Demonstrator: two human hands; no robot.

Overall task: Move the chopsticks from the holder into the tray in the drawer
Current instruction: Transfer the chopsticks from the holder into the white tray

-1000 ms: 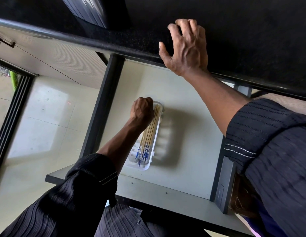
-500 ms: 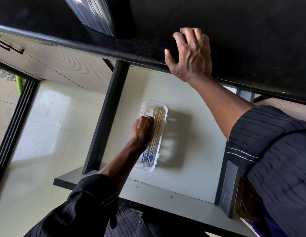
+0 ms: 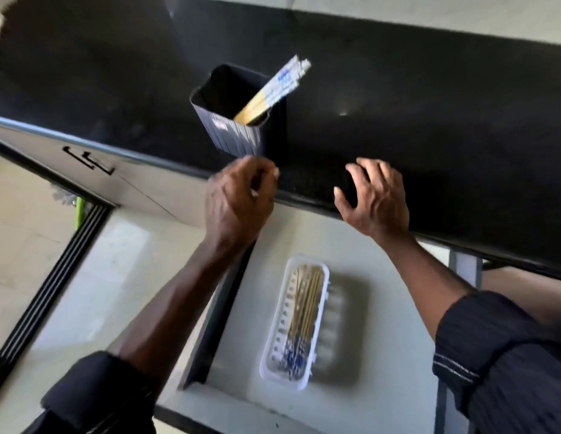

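At the far left a pale tiled floor (image 3: 28, 245) shows beyond a dark ribbed track (image 3: 50, 283), and a white cabinet front with a black handle (image 3: 88, 159) runs under the edge of the black countertop (image 3: 429, 120). The dark ribbed holder (image 3: 235, 120) stands on that countertop near its front edge, with a few chopsticks (image 3: 273, 89) leaning out of it toward the upper right, blue-and-white ends up. Just below the holder, the left hand (image 3: 238, 202) hangs over the counter edge, fingers curled loosely inward with the fingertips drawn together; it is blurred, and whether anything sits between the fingers cannot be told. Its forearm crosses above the dark left wall of the open drawer (image 3: 216, 324) and hides part of it. Inside the drawer, on the pale floor, lies the white tray (image 3: 273, 368), long side running away from the person, holding a bundle of chopsticks in the tray (image 3: 304, 308) with their blue patterned ends nearest the drawer front. Nothing covers the tray. Further right, the right hand (image 3: 376, 198) is spread flat, fingers apart, resting on the countertop's front edge above the drawer, well apart from the holder. Dark striped sleeves cover both arms low in the view.
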